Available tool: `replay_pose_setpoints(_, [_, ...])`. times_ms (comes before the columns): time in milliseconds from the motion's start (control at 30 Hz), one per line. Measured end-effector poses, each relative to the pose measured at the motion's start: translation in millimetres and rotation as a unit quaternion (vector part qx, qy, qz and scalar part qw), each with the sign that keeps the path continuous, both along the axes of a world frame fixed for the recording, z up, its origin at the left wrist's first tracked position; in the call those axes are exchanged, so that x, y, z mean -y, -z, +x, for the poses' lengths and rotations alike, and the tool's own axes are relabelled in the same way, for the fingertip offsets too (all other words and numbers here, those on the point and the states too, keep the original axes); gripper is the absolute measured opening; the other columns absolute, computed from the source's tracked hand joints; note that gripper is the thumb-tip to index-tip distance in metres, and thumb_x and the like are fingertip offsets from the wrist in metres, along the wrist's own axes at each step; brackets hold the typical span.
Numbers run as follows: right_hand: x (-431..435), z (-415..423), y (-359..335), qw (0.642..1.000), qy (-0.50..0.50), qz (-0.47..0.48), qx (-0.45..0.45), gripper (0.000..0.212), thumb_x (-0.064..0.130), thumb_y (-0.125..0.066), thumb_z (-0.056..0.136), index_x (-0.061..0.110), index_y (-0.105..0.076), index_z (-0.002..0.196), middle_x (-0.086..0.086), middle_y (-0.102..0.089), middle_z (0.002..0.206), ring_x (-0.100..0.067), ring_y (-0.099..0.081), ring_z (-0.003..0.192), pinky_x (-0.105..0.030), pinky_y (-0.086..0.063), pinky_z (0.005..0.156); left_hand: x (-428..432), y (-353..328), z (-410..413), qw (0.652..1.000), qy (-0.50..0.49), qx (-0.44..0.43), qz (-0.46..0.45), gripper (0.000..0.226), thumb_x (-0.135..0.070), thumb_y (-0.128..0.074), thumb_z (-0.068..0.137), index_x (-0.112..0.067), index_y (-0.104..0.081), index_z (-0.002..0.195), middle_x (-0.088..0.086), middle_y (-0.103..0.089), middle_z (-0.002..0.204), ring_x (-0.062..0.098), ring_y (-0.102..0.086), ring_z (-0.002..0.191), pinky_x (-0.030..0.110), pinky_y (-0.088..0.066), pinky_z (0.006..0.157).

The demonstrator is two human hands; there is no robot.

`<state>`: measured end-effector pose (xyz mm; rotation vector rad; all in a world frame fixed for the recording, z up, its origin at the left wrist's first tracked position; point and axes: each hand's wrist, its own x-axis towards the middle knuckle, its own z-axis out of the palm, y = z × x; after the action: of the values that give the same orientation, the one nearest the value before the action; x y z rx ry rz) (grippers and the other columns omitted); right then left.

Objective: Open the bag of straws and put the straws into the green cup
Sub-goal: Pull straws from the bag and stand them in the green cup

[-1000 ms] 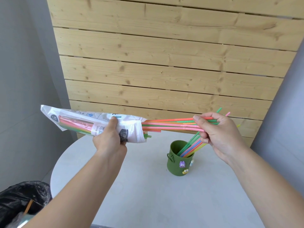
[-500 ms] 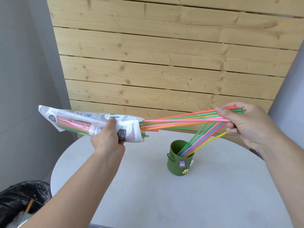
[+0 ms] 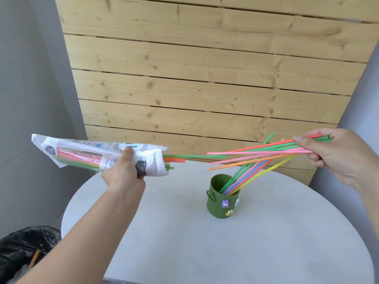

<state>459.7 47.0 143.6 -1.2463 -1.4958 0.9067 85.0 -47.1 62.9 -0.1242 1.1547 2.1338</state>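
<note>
My left hand grips the white plastic bag of straws held level above the table's left side; several straws remain inside and a few tips poke out of its open right end. My right hand pinches a fanned bunch of coloured straws by one end, nearly all clear of the bag; one green straw still reaches the bag's mouth. The green cup stands upright on the table, below the bunch, with several straws leaning out to the right.
The round grey table sits against a wooden slat wall. A bin lined with a black bag stands at the lower left, beside the table. Small charms decorate the cup's front.
My right hand has moved right and slightly up, drawing the bunch of straws out of the bag. The left hand and bag stayed almost still.
</note>
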Motion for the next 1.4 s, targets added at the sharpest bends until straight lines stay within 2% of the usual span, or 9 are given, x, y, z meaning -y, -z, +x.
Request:
replay_pose_setpoints(133, [2,9,-3,0.999,0.010,0.008,0.035,0.018,0.014,-0.078,0.085,-0.001,-0.070,0.091,-0.004,-0.054,0.056,-0.005,-0.042,0.037,-0.016,-0.036,0.034,0,0,4,1.000,0.009,-0.001,-0.004,0.045,-0.019,-0.084,0.089,-0.018,-0.055,0.123,-0.002,-0.072,0.110,0.014,-0.074,0.083,0.033,-0.063,0.068])
replay_pose_setpoints(233, [5,11,-5,0.997,0.004,0.001,0.080,0.016,0.016,-0.080,0.083,0.003,-0.071,0.085,0.004,-0.052,0.043,-0.007,-0.042,0.036,-0.017,-0.037,0.035,1,-1,8,1.000,0.016,-0.004,-0.007,0.045,-0.019,-0.085,0.088,-0.018,-0.055,0.122,-0.001,-0.072,0.109,0.014,-0.074,0.083,0.034,-0.064,0.069])
replay_pose_setpoints(333, [8,8,-7,0.993,-0.001,-0.001,0.120,0.015,0.019,-0.082,0.082,0.008,-0.071,0.081,0.003,-0.054,0.043,-0.008,-0.042,0.036,-0.017,-0.039,0.035,4,-2,10,1.000,0.021,-0.004,-0.007,0.044,-0.019,-0.085,0.088,-0.019,-0.055,0.120,-0.001,-0.072,0.108,0.014,-0.074,0.083,0.035,-0.064,0.071])
replay_pose_setpoints(533, [9,-5,-19,0.976,-0.012,0.041,0.215,0.016,0.034,-0.085,0.077,0.025,-0.073,0.071,0.007,-0.056,0.042,-0.009,-0.046,0.038,-0.025,-0.044,0.046,9,-3,23,0.999,0.039,-0.012,-0.006,0.052,-0.017,-0.082,0.090,-0.013,-0.056,0.135,0.004,-0.073,0.119,0.017,-0.074,0.087,0.038,-0.065,0.081])
replay_pose_setpoints(767, [11,-24,-24,0.957,-0.028,0.071,0.280,0.014,0.041,-0.084,0.076,0.034,-0.072,0.073,0.009,-0.055,0.040,-0.008,-0.047,0.035,-0.028,-0.044,0.052,9,0,38,0.997,0.071,-0.016,-0.007,0.049,-0.016,-0.080,0.092,-0.007,-0.059,0.135,0.008,-0.074,0.121,0.020,-0.073,0.086,0.032,-0.062,0.068])
replay_pose_setpoints(933, [12,-29,-36,0.947,-0.022,0.096,0.305,0.019,0.038,-0.084,0.077,0.027,-0.072,0.068,0.010,-0.055,0.039,-0.007,-0.047,0.035,-0.024,-0.042,0.050,8,1,37,0.997,0.077,-0.015,-0.006,0.045,-0.017,-0.080,0.092,-0.008,-0.060,0.131,0.006,-0.073,0.112,0.019,-0.072,0.082,0.033,-0.061,0.070])
replay_pose_setpoints(1100, [14,-22,-50,0.949,-0.041,0.118,0.291,0.013,0.035,-0.085,0.076,0.029,-0.074,0.073,0.007,-0.056,0.041,-0.008,-0.046,0.037,-0.030,-0.046,0.054,9,2,31,0.998,0.069,-0.012,-0.004,0.049,-0.017,-0.081,0.092,-0.009,-0.059,0.135,0.007,-0.074,0.119,0.021,-0.074,0.087,0.033,-0.063,0.070])
replay_pose_setpoints(1233, [16,-15,-55,0.948,-0.068,0.120,0.288,0.012,0.036,-0.086,0.074,0.031,-0.075,0.076,0.005,-0.056,0.044,-0.006,-0.046,0.037,-0.018,-0.044,0.039,9,1,26,0.998,0.063,-0.009,-0.005,0.052,-0.018,-0.082,0.091,-0.009,-0.057,0.136,0.006,-0.074,0.118,0.019,-0.074,0.085,0.033,-0.062,0.067])
replay_pose_setpoints(1400, [18,-8,-58,0.948,-0.089,0.106,0.287,0.011,0.032,-0.086,0.073,0.028,-0.077,0.074,0.006,-0.057,0.045,-0.007,-0.046,0.038,-0.016,-0.043,0.038,9,2,26,0.998,0.064,-0.010,-0.005,0.051,-0.018,-0.082,0.091,-0.009,-0.059,0.135,0.004,-0.074,0.115,0.017,-0.074,0.082,0.031,-0.062,0.064])
